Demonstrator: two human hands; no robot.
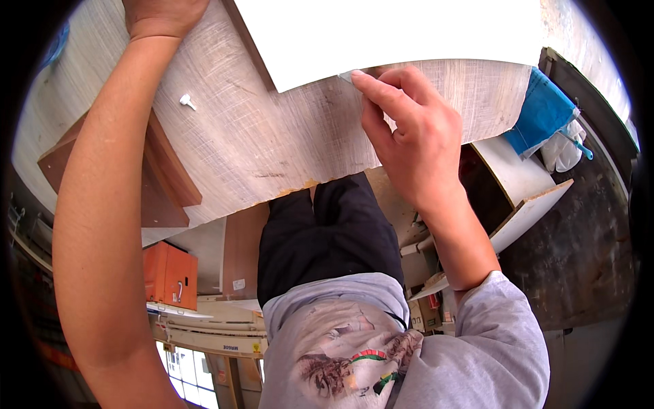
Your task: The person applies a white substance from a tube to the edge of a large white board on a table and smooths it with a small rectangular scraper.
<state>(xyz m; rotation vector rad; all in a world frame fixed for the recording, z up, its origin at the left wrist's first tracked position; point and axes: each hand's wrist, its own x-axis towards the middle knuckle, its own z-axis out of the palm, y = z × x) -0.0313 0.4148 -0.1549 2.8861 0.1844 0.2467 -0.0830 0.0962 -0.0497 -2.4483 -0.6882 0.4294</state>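
Panel (pixel 415 31), white, over the worktop (pixel 259 136): its near edge runs left to right just beyond our right hand (pixel 419 126) — the nearer one, forefinger at a small clear piece (pixel 346 77), hold unclear. Our left hand (pixel 165 13) is cropped; we cannot tell its grip.

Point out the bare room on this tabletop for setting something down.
The widest free patch of the tabletop lies between the small white fitting and the right hand, in front of the white panel. A smaller one lies right of that hand. It is crowded at left, where brown boards lie beside the left forearm.
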